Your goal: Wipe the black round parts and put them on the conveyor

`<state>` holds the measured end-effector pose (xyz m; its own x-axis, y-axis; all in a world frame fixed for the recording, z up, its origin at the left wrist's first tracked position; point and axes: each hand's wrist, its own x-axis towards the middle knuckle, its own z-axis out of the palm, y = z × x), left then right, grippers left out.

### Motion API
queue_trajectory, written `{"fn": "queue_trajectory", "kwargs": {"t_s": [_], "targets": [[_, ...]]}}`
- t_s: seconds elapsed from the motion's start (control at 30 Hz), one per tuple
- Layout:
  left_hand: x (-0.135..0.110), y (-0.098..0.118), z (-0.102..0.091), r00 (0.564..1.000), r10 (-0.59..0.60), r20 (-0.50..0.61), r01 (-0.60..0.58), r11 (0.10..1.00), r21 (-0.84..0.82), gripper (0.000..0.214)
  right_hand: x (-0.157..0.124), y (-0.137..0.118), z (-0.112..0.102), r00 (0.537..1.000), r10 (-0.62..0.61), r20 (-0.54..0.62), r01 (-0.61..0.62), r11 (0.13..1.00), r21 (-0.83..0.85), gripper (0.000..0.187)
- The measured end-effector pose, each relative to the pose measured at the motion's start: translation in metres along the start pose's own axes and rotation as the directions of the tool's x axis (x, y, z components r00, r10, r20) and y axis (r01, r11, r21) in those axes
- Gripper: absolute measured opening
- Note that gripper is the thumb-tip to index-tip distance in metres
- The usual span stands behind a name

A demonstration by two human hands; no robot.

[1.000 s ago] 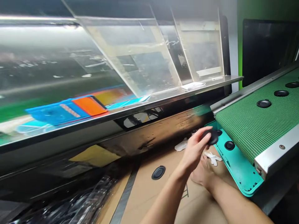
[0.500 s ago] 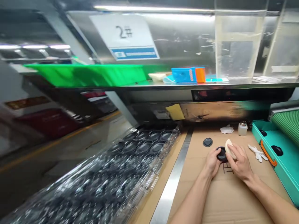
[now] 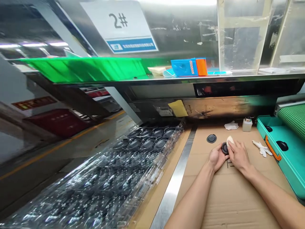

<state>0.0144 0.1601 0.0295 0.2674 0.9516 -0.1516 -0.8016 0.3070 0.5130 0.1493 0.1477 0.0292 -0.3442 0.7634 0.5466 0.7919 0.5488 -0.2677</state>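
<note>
"What's the biggest thing here?"

"A long worktop (image 3: 228, 197) covered in brown cardboard, with a brushed steel shelf (image 3: 166, 79) along its far side. A bright blue box with an orange end (image 3: 188, 67) sits on the shelf, and a white paper sign reading 2# (image 3: 119, 27) hangs on the steel panel above."

"What's along the sides?"

"Past a flat steel strip (image 3: 173, 187) at the left edge lie clear plastic trays (image 3: 143, 144) holding rows of black discs. At the right edge is a teal tray (image 3: 286, 159) with an orange handle, beside a green mesh conveyor belt (image 3: 294, 119)."

"And on the cardboard?"

"Near the far edge stand a small white bottle with a metal cap (image 3: 247, 125) and a crumpled white cloth (image 3: 231, 126). White gloves (image 3: 262, 149) lie just beside the teal tray, and a flat black disc (image 3: 211, 138) lies alone."

"Where are the hands?"

"Close together near the middle of the cardboard. The left hand (image 3: 217, 157) has a closed grip on a round black part (image 3: 224, 148). The right hand (image 3: 239, 156) grips a cream pad (image 3: 230, 141), pressing it against that part's upper edge."
</note>
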Motion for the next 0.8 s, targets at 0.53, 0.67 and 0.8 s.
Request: {"fn": "queue_trajectory", "kwargs": {"t_s": [0.53,0.67,0.8], "targets": [[-0.001,-0.003,-0.001,0.999,0.012,-0.051,-0.007,0.996,0.089,0.024,0.010,0.034,-0.007,0.982,0.184,0.031,-0.176,0.967,-0.182,0.039],[-0.004,0.004,0.005,0.998,-0.014,-0.058,0.017,0.998,0.059,0.036,0.012,0.064,-0.014,0.973,0.226,0.055,-0.215,0.964,-0.156,0.050],[-0.004,0.007,0.007,0.998,-0.042,-0.053,0.042,0.999,0.013,0.043,0.012,0.064,-0.020,0.956,0.248,0.155,-0.244,0.969,-0.046,0.040]]}}
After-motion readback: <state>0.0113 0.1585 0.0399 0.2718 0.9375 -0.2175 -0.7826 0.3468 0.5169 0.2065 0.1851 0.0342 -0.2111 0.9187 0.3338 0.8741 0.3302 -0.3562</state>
